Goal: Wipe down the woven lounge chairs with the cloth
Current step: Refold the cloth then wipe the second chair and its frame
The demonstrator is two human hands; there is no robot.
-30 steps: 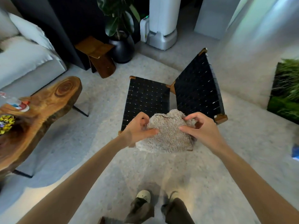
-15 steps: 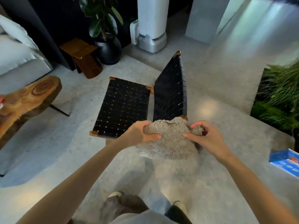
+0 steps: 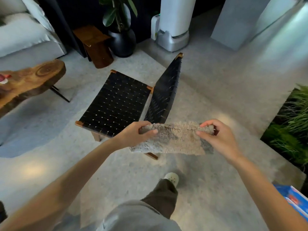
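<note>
Beige cloth [image 3: 173,139] stretched between left hand [image 3: 135,135] and right hand [image 3: 218,137] — both gripping it — above woven chair [image 3: 115,104].

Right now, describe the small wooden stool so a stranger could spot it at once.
Start at the pale sofa at the far left. Just right of it, against the dark wall, a small dark wooden stool stands beside the round black plant pot. Unlike the slab coffee table nearer you, it is blocky, deep brown, and has no thin metal legs.
</note>
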